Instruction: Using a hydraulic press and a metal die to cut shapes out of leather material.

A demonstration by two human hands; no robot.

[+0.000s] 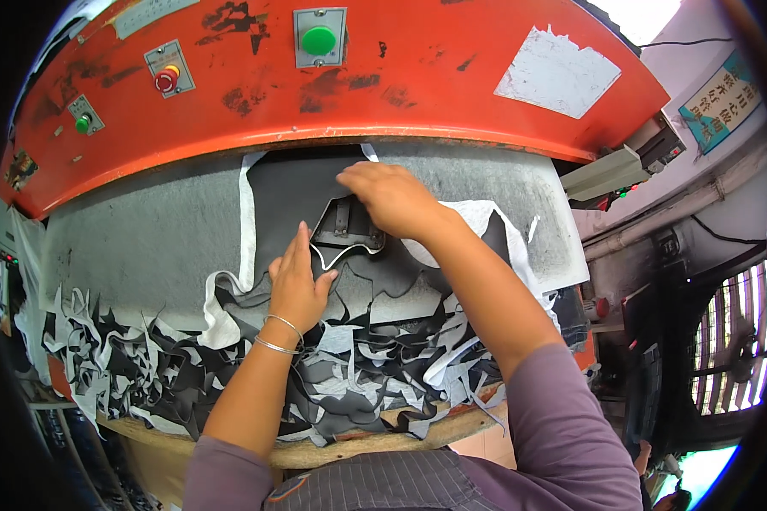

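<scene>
Orange paint, chipped and worn, covers the press head point(332, 77) that arches over a grey cutting bed point(145, 230), with green and red buttons along its front.

On the bed, the right hand point(392, 198) lies palm down with fingers spread over the top of a metal die point(347, 232), a narrow steel outline with a cross brace. The left hand point(296, 281) is flat and open too, its fingertips pressing just beside the die's near-left edge, bangles at the wrist. Neither hand grips anything; both bear down.

The die sits on a dark sheet point(294, 192) near the middle of the bed, under the front lip of the press head. It looks rigid and fairly heavy for its size, with thin edges that are likely sharp below, so it is best held from above on the brace or the flat upper rim. The sheet looks soft, limp and light, apt to creep unless pinned flat.

Toward the bed's near edge spreads a heap of offcuts point(230, 366), black, grey and white, hanging over the wooden rim point(358, 443).
</scene>
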